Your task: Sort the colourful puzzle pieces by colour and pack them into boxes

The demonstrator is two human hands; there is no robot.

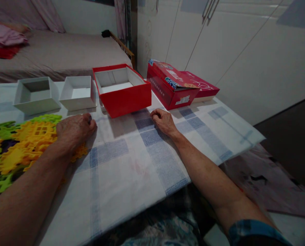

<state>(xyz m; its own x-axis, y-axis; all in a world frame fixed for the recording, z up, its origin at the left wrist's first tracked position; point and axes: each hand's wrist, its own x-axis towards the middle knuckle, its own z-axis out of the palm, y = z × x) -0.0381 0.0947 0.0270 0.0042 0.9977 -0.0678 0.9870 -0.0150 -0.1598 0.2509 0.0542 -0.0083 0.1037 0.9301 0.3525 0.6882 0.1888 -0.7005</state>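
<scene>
My left hand (77, 128) is closed into a loose fist at the right edge of a pile of interlocking plastic pieces. Yellow pieces (36, 133) lie beside and under that wrist, with green pieces (5, 182) around them. Nothing shows in the fist. My right hand (164, 121) rests on the tablecloth with its fingers curled in, and no object shows in it. Just beyond it stands an open red box (128, 100) with a white inside. A closed red printed box (172, 83) is to the right of that.
Two open white boxes, a left one (37, 106) and a right one (78, 102), stand behind the plastic pieces. A flatter red box (203, 87) is at the back right. The checked tablecloth (132, 174) covers the table. Beyond are a bed (72, 48) and white cabinets (234, 41).
</scene>
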